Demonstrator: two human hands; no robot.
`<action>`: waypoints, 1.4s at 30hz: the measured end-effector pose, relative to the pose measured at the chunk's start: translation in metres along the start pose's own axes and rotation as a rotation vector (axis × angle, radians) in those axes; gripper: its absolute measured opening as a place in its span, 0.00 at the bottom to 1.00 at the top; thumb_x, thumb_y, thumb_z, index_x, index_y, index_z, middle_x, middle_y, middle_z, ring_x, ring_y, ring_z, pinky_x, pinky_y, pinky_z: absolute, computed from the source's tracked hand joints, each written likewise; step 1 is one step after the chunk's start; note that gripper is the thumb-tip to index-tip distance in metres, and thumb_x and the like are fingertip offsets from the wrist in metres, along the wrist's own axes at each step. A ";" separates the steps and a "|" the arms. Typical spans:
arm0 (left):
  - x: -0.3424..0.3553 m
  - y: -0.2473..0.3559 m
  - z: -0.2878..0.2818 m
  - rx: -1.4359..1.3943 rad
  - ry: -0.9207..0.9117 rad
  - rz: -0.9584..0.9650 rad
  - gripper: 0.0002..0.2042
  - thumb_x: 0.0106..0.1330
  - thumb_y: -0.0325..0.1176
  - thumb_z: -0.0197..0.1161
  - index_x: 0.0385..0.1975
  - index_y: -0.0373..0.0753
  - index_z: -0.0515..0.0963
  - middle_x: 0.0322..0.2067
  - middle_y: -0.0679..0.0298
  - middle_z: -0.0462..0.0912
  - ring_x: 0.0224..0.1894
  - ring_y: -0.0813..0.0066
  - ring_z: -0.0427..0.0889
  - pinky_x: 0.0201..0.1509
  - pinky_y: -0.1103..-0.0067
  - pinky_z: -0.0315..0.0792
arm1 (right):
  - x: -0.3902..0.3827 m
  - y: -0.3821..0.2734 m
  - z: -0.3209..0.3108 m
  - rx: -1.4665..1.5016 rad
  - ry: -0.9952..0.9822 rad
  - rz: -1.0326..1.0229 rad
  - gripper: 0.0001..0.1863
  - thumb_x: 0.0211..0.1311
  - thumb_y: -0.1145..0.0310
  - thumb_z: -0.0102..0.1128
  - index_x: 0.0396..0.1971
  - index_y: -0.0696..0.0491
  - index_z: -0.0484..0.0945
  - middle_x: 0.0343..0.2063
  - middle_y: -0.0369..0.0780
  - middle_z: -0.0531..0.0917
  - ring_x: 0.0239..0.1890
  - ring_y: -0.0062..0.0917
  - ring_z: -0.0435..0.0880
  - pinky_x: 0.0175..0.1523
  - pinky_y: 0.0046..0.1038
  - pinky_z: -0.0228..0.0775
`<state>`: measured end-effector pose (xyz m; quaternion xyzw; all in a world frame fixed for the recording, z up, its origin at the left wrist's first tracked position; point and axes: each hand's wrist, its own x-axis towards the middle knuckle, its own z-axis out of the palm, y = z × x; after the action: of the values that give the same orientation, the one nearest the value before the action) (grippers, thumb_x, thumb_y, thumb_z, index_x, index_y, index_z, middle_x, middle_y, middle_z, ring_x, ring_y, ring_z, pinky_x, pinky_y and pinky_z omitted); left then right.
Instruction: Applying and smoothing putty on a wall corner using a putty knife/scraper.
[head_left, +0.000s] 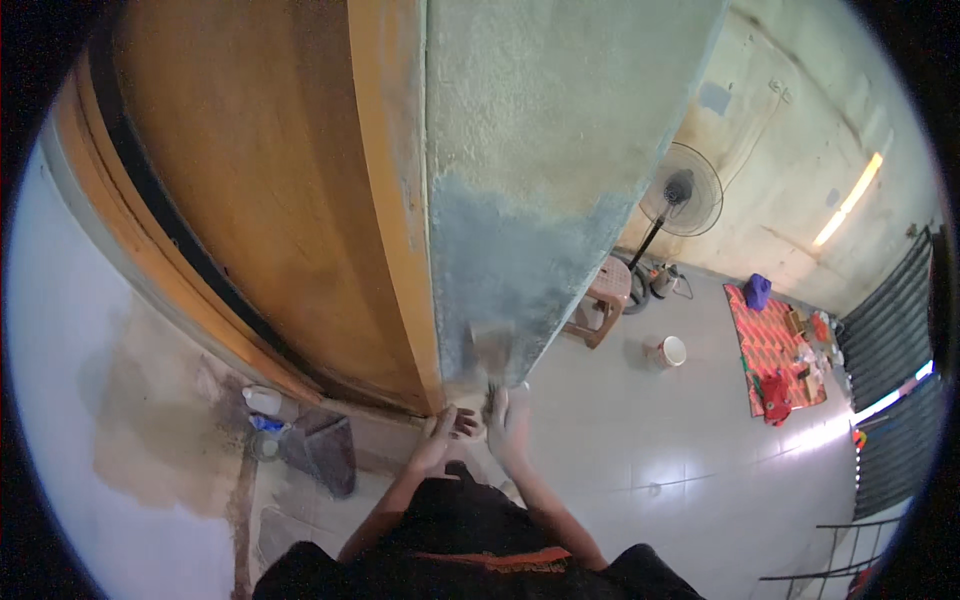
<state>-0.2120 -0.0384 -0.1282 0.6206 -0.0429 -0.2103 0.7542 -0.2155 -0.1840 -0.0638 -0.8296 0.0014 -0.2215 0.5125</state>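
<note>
My right hand (503, 425) is closed around the handle of a wide-bladed scraper (491, 348). Its blade points up against the lower part of the wall face (540, 110) in front of me, where a darker grey-blue patch (500, 250) spreads below a paler, worn surface. To its left, my left hand (440, 432) is held low with its fingers apart, near the foot of the orange-brown door frame (388, 180). Behind the two hands shows a pale patch that I cannot make out.
At right stand a plastic stool (606, 298), a pedestal fan (680, 188) and a white bucket (672, 351). Farther right, a patterned mat (762, 340) carries bags and small items. Left of the frame lie a white container (262, 400) and a dark bin-like object (322, 455).
</note>
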 end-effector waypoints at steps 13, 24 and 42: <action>-0.004 -0.068 -0.056 0.364 0.000 -0.221 0.16 0.68 0.40 0.47 0.32 0.33 0.77 0.24 0.63 0.79 0.28 0.78 0.78 0.31 0.79 0.72 | -0.062 0.041 -0.058 0.153 -0.290 0.134 0.12 0.62 0.63 0.51 0.30 0.58 0.74 0.19 0.36 0.75 0.23 0.16 0.71 0.28 0.23 0.64; 0.021 -0.037 -0.027 0.403 -0.260 -0.156 0.21 0.69 0.47 0.47 0.39 0.31 0.73 0.27 0.62 0.78 0.30 0.78 0.77 0.32 0.79 0.73 | 0.026 -0.075 -0.010 0.051 0.095 -0.011 0.05 0.58 0.72 0.52 0.30 0.58 0.73 0.22 0.43 0.74 0.28 0.31 0.71 0.34 0.30 0.61; -0.007 0.106 0.040 0.123 -0.341 0.154 0.27 0.65 0.55 0.47 0.46 0.33 0.71 0.39 0.59 0.77 0.39 0.74 0.76 0.43 0.77 0.70 | -0.042 -0.042 -0.071 0.622 -0.562 0.422 0.19 0.68 0.56 0.40 0.30 0.58 0.70 0.19 0.33 0.70 0.19 0.16 0.67 0.25 0.18 0.60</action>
<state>-0.2038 -0.0576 -0.0168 0.6158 -0.2301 -0.2511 0.7105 -0.2886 -0.2145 -0.0167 -0.6461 -0.0352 0.1308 0.7511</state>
